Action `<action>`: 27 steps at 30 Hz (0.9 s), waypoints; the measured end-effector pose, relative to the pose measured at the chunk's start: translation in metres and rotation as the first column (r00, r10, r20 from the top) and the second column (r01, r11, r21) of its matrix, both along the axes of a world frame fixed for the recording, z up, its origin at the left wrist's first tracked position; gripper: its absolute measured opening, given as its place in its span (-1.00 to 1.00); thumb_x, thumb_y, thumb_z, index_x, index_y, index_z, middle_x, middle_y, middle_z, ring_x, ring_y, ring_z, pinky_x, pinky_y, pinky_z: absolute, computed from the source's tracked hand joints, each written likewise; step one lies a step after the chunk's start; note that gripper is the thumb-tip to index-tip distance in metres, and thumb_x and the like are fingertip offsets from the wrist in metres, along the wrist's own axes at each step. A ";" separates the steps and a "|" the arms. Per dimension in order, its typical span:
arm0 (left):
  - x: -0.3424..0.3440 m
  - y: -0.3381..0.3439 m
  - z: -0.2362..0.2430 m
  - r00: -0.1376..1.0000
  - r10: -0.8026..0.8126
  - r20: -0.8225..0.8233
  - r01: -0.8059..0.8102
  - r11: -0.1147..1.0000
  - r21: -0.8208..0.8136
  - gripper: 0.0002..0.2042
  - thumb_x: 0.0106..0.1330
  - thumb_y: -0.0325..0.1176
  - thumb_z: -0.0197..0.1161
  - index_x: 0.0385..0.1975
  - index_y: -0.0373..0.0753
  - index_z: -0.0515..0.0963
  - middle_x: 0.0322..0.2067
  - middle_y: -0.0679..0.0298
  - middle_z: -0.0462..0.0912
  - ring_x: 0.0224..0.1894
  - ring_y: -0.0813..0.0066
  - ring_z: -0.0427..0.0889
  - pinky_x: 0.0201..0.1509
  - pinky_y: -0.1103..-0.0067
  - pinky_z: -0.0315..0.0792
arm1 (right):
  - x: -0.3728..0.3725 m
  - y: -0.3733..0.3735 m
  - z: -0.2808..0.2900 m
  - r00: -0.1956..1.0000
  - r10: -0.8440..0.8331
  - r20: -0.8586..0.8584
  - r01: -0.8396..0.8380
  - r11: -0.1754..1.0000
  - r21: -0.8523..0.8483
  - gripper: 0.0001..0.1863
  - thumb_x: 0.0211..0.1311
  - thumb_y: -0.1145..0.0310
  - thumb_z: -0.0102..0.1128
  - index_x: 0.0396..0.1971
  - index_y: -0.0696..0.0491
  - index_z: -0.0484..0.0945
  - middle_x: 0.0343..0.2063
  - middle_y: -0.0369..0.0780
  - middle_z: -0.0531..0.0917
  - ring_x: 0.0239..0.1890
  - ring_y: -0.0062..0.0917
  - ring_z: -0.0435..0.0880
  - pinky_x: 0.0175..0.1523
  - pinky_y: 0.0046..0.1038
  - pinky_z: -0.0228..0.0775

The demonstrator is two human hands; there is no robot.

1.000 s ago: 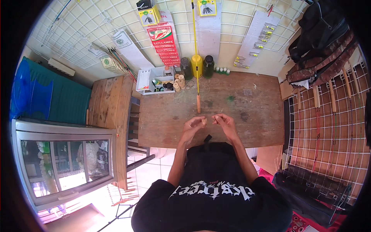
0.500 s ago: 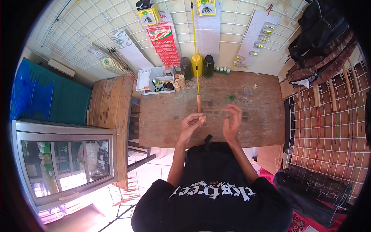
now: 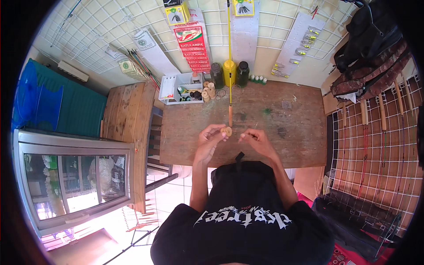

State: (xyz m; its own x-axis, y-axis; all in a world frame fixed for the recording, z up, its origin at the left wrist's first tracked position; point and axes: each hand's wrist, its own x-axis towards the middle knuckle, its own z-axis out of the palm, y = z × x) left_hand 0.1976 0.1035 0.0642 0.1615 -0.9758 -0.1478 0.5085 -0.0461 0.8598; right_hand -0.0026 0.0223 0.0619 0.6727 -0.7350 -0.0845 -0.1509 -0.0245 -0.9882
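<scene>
A small round tan cork ring, flat face up, sits pinched at fingertips, at 6 o'clock from the yellow rod's cork handle.

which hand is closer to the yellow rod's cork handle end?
Left. The left hand sits just below the cork handle, holding a small cork ring; the right hand is farther off, below and to its right.

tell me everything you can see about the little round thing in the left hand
The small round piece looks like a tan cork ring or disc, with a darker middle that may be a hole. The left hand pinches it at the fingertips, above the wooden table, just below the cork-coloured grip of the yellow rod. The right hand is close but apart from it.
</scene>
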 end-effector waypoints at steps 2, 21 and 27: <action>0.004 0.001 -0.003 0.998 0.018 -0.068 -0.018 1.000 -0.001 -0.76 0.22 -0.55 0.23 -0.11 -0.36 0.50 -0.25 0.19 0.61 -0.27 0.50 0.58 -0.17 0.62 0.47 | -0.008 -0.004 -0.009 0.998 -0.019 0.068 0.013 0.996 0.086 -0.76 0.30 0.31 0.08 -0.42 0.16 0.62 -0.52 -0.38 0.61 -0.43 -0.79 0.42 -0.33 -0.65 0.22; 0.016 -0.008 -0.041 0.682 0.299 -0.667 -0.205 0.954 0.219 -0.81 0.27 -0.43 0.22 -0.16 -0.30 0.47 -0.22 0.24 0.58 -0.22 0.55 0.56 -0.10 0.71 0.53 | -0.045 -0.007 -0.021 0.958 -0.287 -0.020 0.286 0.957 -0.055 -0.89 0.18 0.42 0.24 -0.37 0.13 0.66 -0.71 -0.54 0.26 -0.63 -0.87 0.08 -0.56 -0.65 -0.14; 0.001 -0.023 -0.053 0.690 0.522 -0.501 -0.442 0.853 0.279 -0.81 0.22 -0.48 0.27 -0.18 -0.28 0.49 -0.22 0.23 0.58 -0.21 0.55 0.56 -0.08 0.68 0.51 | -0.027 0.021 -0.002 0.984 -0.154 -0.089 0.150 0.988 -0.048 -0.89 0.17 0.42 0.24 -0.34 0.10 0.66 -0.72 -0.50 0.33 -0.64 -0.85 0.11 -0.58 -0.63 -0.09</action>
State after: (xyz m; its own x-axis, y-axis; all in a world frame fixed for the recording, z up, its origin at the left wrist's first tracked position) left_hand 0.1982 0.0803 0.0112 0.4579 -0.7521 -0.4740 0.8640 0.2509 0.4365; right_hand -0.0297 0.0432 0.0603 0.5438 -0.8322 -0.1084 -0.2465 -0.0350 -0.9685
